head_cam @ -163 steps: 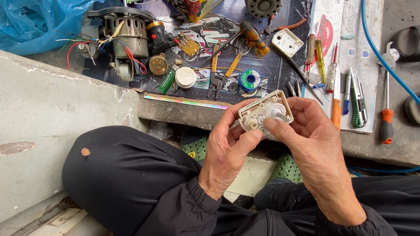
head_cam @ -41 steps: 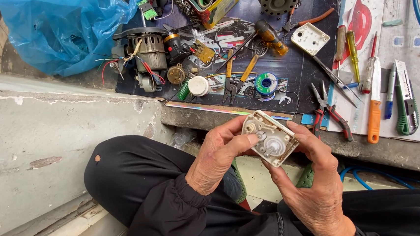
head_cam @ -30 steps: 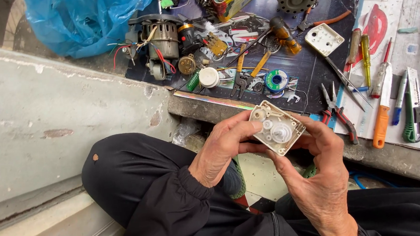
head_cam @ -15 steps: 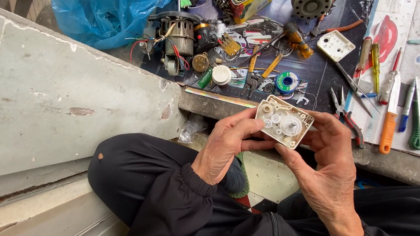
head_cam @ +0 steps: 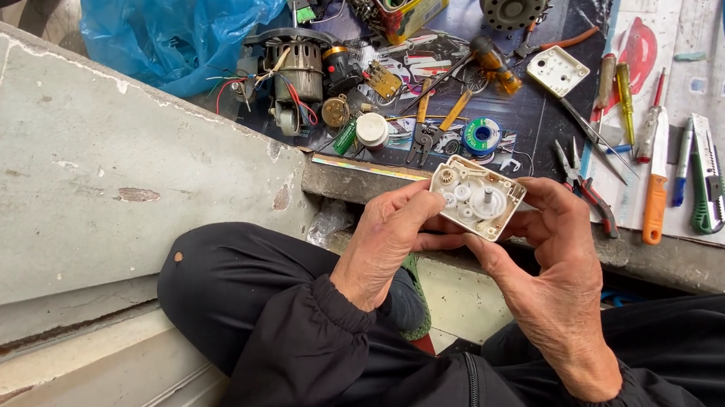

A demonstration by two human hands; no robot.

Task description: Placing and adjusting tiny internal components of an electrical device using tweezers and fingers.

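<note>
The open white gearbox (head_cam: 477,197) sits between both hands. The left hand (head_cam: 382,240) pinches its near-left edge. The right hand (head_cam: 553,258) curls around its right side.

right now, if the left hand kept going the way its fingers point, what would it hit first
The left hand points up and right, already touching the open gearbox. Past that, probably the solder spool on the mat, though depth is hard to judge.

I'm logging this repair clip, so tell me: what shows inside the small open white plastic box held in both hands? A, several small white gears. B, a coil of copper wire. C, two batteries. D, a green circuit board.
A: the small open white plastic box, held between the left hand and right hand, shows several small white gears.
</note>
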